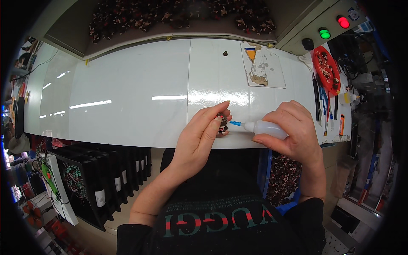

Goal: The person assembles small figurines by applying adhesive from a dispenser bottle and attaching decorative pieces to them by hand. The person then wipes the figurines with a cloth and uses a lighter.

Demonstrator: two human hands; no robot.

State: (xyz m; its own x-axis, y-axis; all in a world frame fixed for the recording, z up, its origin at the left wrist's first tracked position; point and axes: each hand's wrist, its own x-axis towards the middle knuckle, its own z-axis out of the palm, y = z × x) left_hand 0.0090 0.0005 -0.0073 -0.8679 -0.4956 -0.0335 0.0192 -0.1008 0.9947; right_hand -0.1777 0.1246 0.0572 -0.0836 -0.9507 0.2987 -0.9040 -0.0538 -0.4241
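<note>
- Step in hand, as judged: bringing the nozzle [235, 123] to the small brown piece [221, 127]; contact cannot be confirmed.
- Next move, in judgement, calls for a steady pinch and a light, controlled squeeze.
- Left hand [199, 131]: narrow, pinching the piece above the worktable's near edge.
- Right hand [293, 127]: curled around the bottle [264, 128], thumb low on its side.
- Bottle: translucent whitish plastic, rounded body, tapering to the slender blue nozzle.
- Piece: compact, uneven, with pink-red details; partly hidden by fingers.
- Worktable [127, 85]: white, smooth, glossy.
- Board [275, 70]: flat, worn, torn patches showing brown.
</note>
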